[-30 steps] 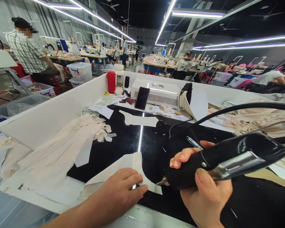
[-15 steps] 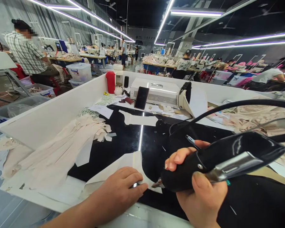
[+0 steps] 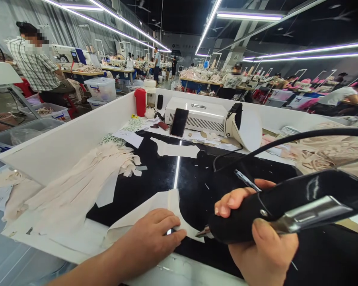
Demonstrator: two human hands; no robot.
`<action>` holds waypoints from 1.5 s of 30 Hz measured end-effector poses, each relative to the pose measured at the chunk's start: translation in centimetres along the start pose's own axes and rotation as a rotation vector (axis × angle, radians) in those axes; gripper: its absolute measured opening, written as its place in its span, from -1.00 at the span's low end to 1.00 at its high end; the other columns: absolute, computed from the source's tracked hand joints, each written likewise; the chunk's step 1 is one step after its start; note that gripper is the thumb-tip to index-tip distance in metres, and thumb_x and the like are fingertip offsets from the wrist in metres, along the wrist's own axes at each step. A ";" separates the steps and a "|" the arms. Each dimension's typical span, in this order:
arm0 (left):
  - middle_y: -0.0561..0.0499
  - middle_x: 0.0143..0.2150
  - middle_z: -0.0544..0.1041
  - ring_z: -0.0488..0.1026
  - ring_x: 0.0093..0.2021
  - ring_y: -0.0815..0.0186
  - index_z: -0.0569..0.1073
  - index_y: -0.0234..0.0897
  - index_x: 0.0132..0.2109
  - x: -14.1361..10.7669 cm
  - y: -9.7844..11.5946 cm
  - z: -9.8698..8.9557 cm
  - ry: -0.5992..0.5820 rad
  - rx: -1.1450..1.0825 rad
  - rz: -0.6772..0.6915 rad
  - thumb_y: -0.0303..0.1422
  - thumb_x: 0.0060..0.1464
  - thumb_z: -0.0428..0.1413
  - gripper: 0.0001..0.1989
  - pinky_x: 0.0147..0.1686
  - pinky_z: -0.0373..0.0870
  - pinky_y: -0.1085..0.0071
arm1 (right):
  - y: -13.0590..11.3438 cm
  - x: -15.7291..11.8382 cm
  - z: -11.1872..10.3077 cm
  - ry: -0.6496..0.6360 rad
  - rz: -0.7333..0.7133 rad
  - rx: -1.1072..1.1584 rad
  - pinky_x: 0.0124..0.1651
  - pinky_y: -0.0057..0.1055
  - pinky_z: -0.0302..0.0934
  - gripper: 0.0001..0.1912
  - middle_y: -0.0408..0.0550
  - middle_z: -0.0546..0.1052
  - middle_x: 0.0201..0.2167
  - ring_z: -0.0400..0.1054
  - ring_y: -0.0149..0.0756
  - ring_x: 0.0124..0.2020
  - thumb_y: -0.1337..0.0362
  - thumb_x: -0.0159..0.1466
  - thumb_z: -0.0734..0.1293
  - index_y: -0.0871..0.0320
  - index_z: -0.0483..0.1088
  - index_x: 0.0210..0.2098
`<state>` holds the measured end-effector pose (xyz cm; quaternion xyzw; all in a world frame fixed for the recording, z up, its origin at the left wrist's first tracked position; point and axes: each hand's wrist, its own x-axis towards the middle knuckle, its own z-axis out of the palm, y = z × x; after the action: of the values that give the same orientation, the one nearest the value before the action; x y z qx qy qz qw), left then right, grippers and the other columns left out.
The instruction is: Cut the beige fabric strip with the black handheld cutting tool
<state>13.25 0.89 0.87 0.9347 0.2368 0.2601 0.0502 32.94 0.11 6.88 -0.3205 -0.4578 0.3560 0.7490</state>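
Observation:
My left hand (image 3: 150,234) rests on a cream fabric piece (image 3: 153,200) near the table's front edge, its curled fingers pressing the cloth down. Through the gap between thumb and forefinger a dark, shiny bit shows. My right hand (image 3: 265,242) is wrapped round a black corded handheld tool (image 3: 241,218) with a metal lever and a pointed metal tip. That tip is at the fabric's narrow right end; whether it touches I cannot tell. Just beyond my right fingers lies a pen (image 3: 246,178), partly hidden. Another cream fabric piece (image 3: 177,150) lies farther back on the black tabletop (image 3: 155,171).
Layered cream fabric strips (image 3: 80,186) cover the left side. Behind stand a phone (image 3: 179,122), a white vented box (image 3: 197,113) and a red flask (image 3: 140,102). The tool's black cable (image 3: 280,139) arcs off right. White walls (image 3: 62,131) border the table; people sit at sewing machines beyond.
My right hand and the tool have moved to the right, the tip sliding toward the end of the fabric. My left hand has stayed almost still on the cloth.

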 end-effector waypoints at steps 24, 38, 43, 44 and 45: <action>-0.08 -0.01 0.58 0.54 -0.04 0.23 0.49 -0.27 0.07 -1.6 -2.1 -2.1 -0.037 -0.006 -0.114 -0.47 0.41 -0.05 -0.75 -0.04 0.57 0.30 | 2.0 2.7 -2.4 0.028 -0.043 -0.110 -0.28 -0.27 0.37 -0.61 -0.22 0.52 -0.35 0.42 -0.33 -0.42 0.25 0.28 0.44 -0.03 0.34 0.06; -0.04 0.04 0.54 0.52 0.06 0.19 0.40 -0.22 0.01 3.7 -2.0 -3.9 -0.279 -0.152 -0.187 -0.51 0.26 0.18 -0.78 0.07 0.52 0.23 | 2.8 3.8 -0.8 -0.015 -0.043 -0.037 -0.31 -0.40 0.33 -0.79 -0.29 0.52 -0.35 0.41 -0.41 -0.44 0.15 0.30 0.44 0.01 0.34 -0.17; -0.12 0.19 0.51 0.30 0.37 0.05 0.37 -0.20 0.14 6.2 -4.4 -3.4 -0.414 -0.218 -0.034 -0.37 0.11 0.36 -0.50 0.27 0.40 0.05 | 2.8 3.2 0.0 -0.024 -0.008 -0.006 -0.36 -0.39 0.35 -0.79 -0.27 0.51 -0.36 0.39 -0.41 -0.46 0.16 0.27 0.44 0.03 0.34 -0.19; -0.14 0.19 0.50 0.31 0.36 0.04 0.37 -0.20 0.14 6.4 -4.6 -3.2 -0.445 -0.215 -0.036 -0.35 0.09 0.37 -0.48 0.27 0.39 0.01 | 2.8 3.1 0.2 -0.024 0.002 -0.004 -0.36 -0.39 0.35 -0.79 -0.26 0.51 -0.37 0.39 -0.41 -0.46 0.17 0.26 0.44 0.03 0.35 -0.21; -0.15 0.19 0.50 0.33 0.35 0.02 0.38 -0.21 0.13 6.5 -4.8 -3.0 -0.473 -0.210 -0.046 -0.33 0.08 0.38 -0.48 0.29 0.36 -0.03 | 2.9 3.1 0.4 -0.024 0.008 -0.002 -0.37 -0.40 0.36 -0.80 -0.26 0.50 -0.38 0.39 -0.41 -0.47 0.18 0.25 0.44 0.04 0.35 -0.22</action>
<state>14.57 8.10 5.43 0.9535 0.2115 0.0564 0.2070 32.92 4.24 6.11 -0.3188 -0.4656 0.3624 0.7418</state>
